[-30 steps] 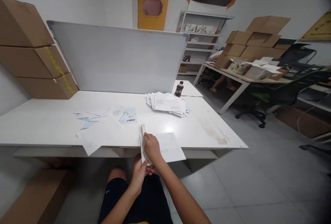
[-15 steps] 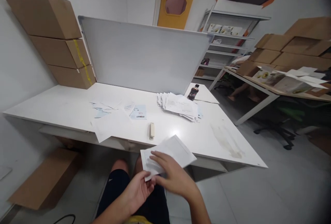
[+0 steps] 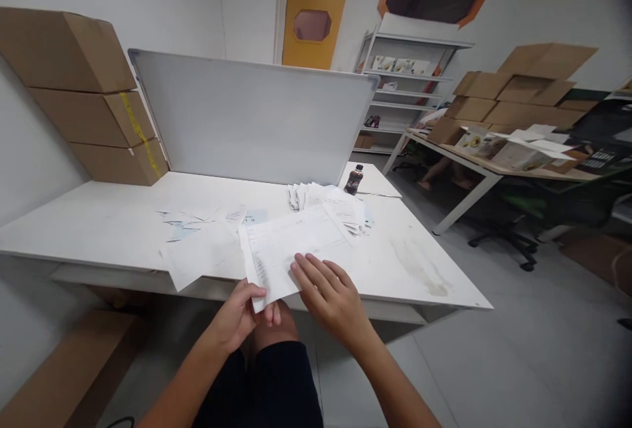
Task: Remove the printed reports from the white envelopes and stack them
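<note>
A white printed sheet of paper [image 3: 291, 237], perhaps several together, is raised over the desk's front edge. My left hand [image 3: 241, 309] pinches its lower left corner between thumb and fingers. Across the lower right part of the sheet, my right hand [image 3: 333, 296] lies with fingers stretched out flat; its thumb is hidden. Behind the sheet stands a messy pile of papers [image 3: 340, 201]. To the left are torn paper pieces [image 3: 182, 227], a loose white sheet [image 3: 190, 260] and a partly covered pale blue printed paper [image 3: 255, 216].
The white desk [image 3: 390, 237] carries a whiteboard [image 3: 257, 118] along its back and stacked cardboard boxes [image 3: 113, 112] on the left. A dark drink bottle [image 3: 354, 180] stands behind the papers. Another table [image 3: 454, 151] with boxes and an office chair [image 3: 508, 230] are on the right.
Both hands have brought the paper up and forward over the desk, and my right hand's fingers now lie flatter on it. The small cream-coloured stapler on the desk is now hidden behind the paper.
</note>
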Demonstrator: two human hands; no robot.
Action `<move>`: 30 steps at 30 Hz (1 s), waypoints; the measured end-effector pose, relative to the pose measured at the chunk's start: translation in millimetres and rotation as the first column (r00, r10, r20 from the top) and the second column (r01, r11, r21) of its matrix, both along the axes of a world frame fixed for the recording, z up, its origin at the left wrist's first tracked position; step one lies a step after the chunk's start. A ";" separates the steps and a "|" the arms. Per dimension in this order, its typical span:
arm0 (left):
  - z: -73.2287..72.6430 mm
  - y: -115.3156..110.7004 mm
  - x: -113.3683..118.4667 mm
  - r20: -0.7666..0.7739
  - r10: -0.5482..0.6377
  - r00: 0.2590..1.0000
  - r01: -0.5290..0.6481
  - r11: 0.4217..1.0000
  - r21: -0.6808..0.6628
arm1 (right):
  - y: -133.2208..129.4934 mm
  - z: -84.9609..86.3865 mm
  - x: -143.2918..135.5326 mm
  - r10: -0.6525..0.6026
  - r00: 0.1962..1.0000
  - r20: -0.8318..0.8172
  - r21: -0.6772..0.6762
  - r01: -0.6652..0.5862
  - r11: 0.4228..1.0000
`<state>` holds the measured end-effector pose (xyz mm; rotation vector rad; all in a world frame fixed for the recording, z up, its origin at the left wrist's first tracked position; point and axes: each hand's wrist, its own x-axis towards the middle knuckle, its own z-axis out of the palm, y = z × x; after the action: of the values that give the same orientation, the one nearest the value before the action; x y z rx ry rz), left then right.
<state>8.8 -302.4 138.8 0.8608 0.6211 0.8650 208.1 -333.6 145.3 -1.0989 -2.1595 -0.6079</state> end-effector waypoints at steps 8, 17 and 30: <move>-33.0 101.0 -12.9 -0.378 0.253 0.891 -0.068 0.896 0.439 | 82.9 7.1 37.2 -0.254 0.966 -0.044 0.173 0.257 0.951; -126.9 172.4 32.2 -0.648 0.740 0.179 0.483 0.508 0.714 | 191.5 7.3 108.9 -0.345 0.896 -0.281 0.394 0.435 0.809; -130.1 163.8 36.1 -0.535 0.844 0.042 0.505 0.444 0.740 | 215.7 -158.3 114.6 -0.655 0.680 -0.330 -0.462 0.489 0.740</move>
<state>44.9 -138.5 8.7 2.6603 1.7415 0.6842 322.7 -117.9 -13.0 -1.9429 -1.4794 -0.1736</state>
